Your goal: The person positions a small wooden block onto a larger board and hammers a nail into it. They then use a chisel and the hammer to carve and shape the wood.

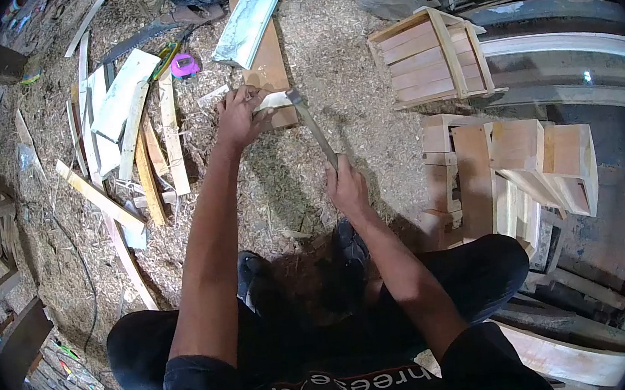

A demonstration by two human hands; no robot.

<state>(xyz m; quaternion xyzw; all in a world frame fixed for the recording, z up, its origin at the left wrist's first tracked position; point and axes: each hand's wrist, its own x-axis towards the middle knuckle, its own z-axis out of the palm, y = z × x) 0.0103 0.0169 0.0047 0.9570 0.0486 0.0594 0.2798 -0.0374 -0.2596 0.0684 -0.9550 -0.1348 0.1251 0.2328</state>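
Observation:
My right hand (pixel 347 187) is wrapped round the lower end of a hammer's (pixel 316 132) wooden handle. The hammer's head rests at the right end of a short pale wood strip (pixel 272 102). At the strip's other end, my left hand (pixel 241 117) has its fingers closed on it. Beneath the strip lies a brown plank (pixel 269 68), flat on the ground and pointing away from me. Farther along that plank sits a whitish board (pixel 249 23), placed at a slant.
Loose wood strips (pixel 173 137) and a handsaw (pixel 140 38) lie to the left, beside a pink tape measure (pixel 184 65). Slatted wooden crates (pixel 431 57) and box-like wooden pieces (pixel 517 147) stand on the right. Shavings cover the ground (pixel 348 62). A dark cable (pixel 79 257) runs at far left.

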